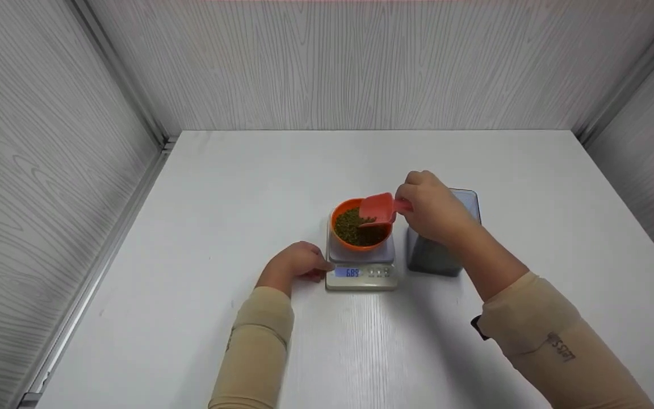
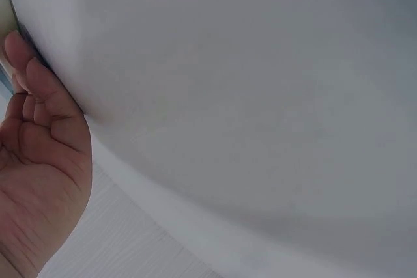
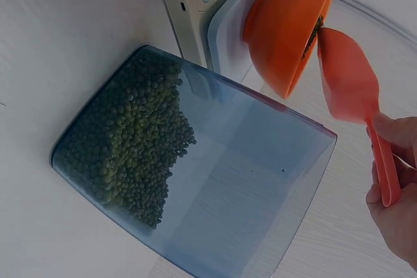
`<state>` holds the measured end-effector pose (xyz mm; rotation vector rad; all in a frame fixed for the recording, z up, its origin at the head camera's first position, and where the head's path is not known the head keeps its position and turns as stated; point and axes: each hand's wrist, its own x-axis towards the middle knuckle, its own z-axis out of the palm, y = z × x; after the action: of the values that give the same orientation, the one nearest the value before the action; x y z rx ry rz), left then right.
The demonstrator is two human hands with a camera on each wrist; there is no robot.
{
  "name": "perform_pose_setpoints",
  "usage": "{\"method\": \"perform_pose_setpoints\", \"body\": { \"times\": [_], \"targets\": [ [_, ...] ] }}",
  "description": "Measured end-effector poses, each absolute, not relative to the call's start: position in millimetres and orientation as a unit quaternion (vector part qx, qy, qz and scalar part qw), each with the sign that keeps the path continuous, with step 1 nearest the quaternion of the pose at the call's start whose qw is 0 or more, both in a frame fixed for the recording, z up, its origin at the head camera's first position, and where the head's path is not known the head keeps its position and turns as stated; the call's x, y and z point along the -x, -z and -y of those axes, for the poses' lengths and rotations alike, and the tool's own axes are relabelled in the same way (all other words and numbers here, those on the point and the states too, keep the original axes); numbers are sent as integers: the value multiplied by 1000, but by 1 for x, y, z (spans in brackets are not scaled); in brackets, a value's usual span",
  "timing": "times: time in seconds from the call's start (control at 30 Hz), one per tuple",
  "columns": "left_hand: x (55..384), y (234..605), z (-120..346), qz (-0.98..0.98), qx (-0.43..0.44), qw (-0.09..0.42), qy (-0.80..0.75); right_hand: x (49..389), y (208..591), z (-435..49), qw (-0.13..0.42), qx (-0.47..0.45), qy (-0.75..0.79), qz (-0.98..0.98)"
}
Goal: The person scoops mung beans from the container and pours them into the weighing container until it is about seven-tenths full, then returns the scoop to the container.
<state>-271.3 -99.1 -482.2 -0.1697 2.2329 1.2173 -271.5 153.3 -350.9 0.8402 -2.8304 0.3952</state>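
Note:
My right hand (image 1: 432, 207) grips the handle of a red scoop (image 1: 378, 209). The scoop tilts over an orange bowl (image 3: 280, 34) of small green beans (image 1: 352, 228), its lip at the rim, with a few beans on it. Under the bowl is a digital kitchen scale (image 1: 361, 276) with a lit display. At the scale's front left corner, my left hand (image 1: 298, 261) touches the edge with loosely bent fingers. In the left wrist view only a sliver of the scale shows beside these fingers (image 2: 45, 86).
Right of the scale stands a clear, bluish plastic bin (image 3: 260, 167), partly behind my right hand and forearm in the head view. Green beans (image 3: 140, 141) lie in its bottom. The white table (image 1: 236, 187) meets wood-grain panels (image 1: 327, 62) at the back and sides.

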Motion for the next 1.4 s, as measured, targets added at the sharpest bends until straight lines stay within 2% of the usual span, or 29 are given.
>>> {"method": "perform_pose_setpoints", "body": {
  "times": [0.27, 0.6, 1.1, 1.4],
  "targets": [
    [271, 482, 98, -843, 62, 289, -450, 271, 347, -159, 88, -265, -112, 954],
    [268, 480, 99, -844, 73, 287, -447, 268, 351, -178, 146, -297, -137, 934],
    [269, 479, 100, -849, 71, 281, -441, 246, 355, -233, 123, -153, -266, 944],
    [270, 480, 99, -848, 73, 283, -442, 242, 359, -262, 128, -129, -247, 952]
  ]
}}
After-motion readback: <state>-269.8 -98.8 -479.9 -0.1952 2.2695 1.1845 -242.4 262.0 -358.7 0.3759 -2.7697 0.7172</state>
